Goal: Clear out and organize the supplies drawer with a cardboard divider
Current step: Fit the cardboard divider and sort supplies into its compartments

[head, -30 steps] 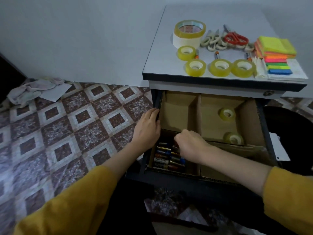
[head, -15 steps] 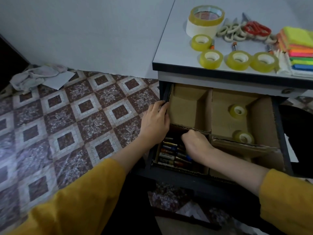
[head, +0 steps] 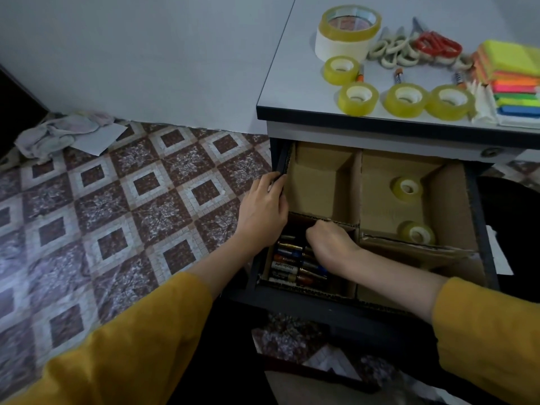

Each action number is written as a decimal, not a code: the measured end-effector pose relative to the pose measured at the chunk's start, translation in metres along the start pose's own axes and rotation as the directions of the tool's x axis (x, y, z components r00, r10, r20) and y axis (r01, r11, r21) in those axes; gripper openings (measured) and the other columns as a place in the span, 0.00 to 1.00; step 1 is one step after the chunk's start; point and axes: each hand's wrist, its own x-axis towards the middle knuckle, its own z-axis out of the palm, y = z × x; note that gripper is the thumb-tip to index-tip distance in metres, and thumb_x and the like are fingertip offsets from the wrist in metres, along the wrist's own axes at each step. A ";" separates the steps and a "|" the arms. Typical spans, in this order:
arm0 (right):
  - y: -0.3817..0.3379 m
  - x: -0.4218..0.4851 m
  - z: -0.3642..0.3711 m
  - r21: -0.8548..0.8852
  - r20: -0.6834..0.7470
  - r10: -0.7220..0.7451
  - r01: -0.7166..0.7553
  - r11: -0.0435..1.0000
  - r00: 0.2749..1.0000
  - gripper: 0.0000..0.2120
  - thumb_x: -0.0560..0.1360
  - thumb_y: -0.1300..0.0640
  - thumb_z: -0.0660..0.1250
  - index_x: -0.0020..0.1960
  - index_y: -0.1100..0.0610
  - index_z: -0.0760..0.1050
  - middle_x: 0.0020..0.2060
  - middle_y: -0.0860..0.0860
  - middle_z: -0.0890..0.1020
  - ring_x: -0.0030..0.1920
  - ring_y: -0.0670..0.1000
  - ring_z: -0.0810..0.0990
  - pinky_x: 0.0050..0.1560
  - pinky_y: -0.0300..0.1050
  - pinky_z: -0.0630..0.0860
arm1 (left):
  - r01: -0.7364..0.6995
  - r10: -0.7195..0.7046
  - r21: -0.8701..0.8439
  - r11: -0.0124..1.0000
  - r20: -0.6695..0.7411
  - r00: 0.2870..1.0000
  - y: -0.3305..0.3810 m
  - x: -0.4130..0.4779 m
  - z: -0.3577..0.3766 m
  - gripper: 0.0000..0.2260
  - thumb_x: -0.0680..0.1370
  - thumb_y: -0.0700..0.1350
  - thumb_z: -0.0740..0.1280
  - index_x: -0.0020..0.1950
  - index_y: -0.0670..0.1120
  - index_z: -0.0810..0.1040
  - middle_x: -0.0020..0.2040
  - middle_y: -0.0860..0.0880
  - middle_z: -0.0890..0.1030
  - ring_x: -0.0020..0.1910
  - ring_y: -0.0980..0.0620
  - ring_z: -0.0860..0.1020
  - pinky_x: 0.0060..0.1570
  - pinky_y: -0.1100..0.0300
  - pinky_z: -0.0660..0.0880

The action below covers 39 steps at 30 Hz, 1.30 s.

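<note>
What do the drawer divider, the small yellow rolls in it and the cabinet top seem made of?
The brown drawer divider looks like matte corrugated cardboard: fluted edges show. The small yellowish rolls seem glossy clear tape on white cores. The pale grey cabinet top looks like smooth laminate, faintly reflective.

Grey cabinet top — tape rolls, scissors, sticky notes lie on it; floor carries crumpled cloth.

Yellow tape rolls, red scissors, neon sticky notes, brown cardboard divider, mustard sleeves, maroon-white diamond-tiled floor.
</note>
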 end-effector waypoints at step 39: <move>0.153 -0.032 -0.211 0.467 -0.560 0.587 -0.363 0.806 0.585 0.08 0.73 0.61 0.66 0.49 0.63 0.77 0.51 0.60 0.80 0.49 0.59 0.78 0.39 0.42 0.66 | 0.083 -0.083 0.000 0.997 0.006 0.997 0.125 0.197 -0.115 0.06 0.73 0.46 0.70 0.42 0.44 0.84 0.41 0.45 0.84 0.44 0.48 0.80 0.45 0.55 0.77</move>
